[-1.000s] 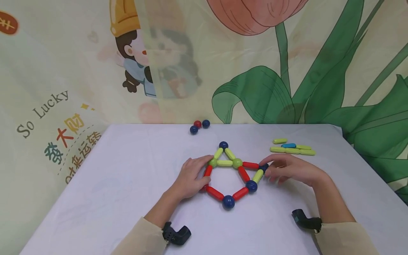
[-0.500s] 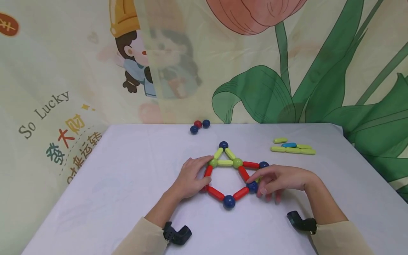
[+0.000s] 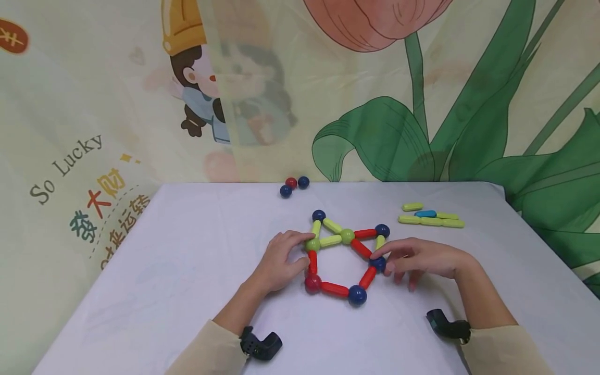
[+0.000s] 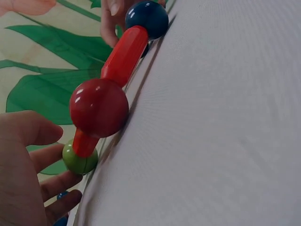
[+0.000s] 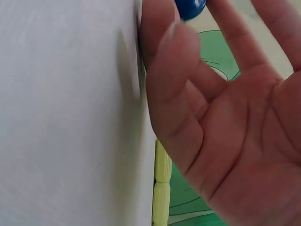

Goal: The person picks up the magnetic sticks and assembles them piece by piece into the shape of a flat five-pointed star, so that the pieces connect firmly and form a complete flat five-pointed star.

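Observation:
A flat frame of magnetic rods and balls lies on the white table, a lime triangle joined to red-sided loops. My left hand (image 3: 281, 260) rests at its left side, fingertips touching a green ball (image 3: 312, 245); in the left wrist view the thumb stands apart from that ball. Below it sits a red ball (image 3: 312, 283), joined by a red rod (image 3: 335, 289) to a blue ball (image 3: 357, 295). My right hand (image 3: 422, 260) pinches the right-hand blue ball (image 3: 377, 264) between index finger and thumb. In the right wrist view the fingers partly hide a blue ball (image 5: 192, 7).
Two blue balls and a red ball (image 3: 291, 183) sit at the table's back edge. Several loose lime rods (image 3: 430, 221) and a blue rod (image 3: 425, 213) lie at the back right. A printed cloth (image 3: 262, 104) hangs behind the table.
The frame has turned counterclockwise, its lower blue ball swinging right and its right side rising. The red ball has come out from behind my left hand. My right hand has moved from the upper-right blue ball to the lower one.

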`<state>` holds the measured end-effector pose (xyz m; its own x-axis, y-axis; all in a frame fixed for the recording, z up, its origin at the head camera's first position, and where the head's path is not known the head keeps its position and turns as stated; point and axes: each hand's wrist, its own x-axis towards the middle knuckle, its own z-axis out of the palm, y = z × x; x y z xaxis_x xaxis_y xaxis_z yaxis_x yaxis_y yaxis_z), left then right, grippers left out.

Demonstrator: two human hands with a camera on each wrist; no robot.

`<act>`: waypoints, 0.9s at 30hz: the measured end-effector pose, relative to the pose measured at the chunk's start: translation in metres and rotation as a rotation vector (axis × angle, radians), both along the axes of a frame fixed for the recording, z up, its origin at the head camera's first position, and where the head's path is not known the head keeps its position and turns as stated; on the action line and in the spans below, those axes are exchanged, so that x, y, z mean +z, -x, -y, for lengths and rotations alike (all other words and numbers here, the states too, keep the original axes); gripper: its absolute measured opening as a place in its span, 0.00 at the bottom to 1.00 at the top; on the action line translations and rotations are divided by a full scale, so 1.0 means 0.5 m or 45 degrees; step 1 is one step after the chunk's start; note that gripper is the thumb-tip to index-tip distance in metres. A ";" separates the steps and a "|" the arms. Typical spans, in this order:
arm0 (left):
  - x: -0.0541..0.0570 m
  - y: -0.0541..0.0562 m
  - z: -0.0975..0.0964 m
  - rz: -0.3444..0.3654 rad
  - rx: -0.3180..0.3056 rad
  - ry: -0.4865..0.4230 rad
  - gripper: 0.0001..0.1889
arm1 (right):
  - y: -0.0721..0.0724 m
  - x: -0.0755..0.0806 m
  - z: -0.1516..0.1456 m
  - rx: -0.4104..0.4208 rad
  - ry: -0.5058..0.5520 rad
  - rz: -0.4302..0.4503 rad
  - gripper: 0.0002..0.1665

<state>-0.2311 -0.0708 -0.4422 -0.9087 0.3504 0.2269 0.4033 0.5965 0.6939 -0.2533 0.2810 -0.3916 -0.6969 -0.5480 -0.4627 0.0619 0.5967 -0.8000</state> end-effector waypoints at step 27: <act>0.004 0.002 -0.004 -0.184 0.113 -0.133 0.09 | 0.017 -0.026 0.011 -0.138 0.155 -0.149 0.40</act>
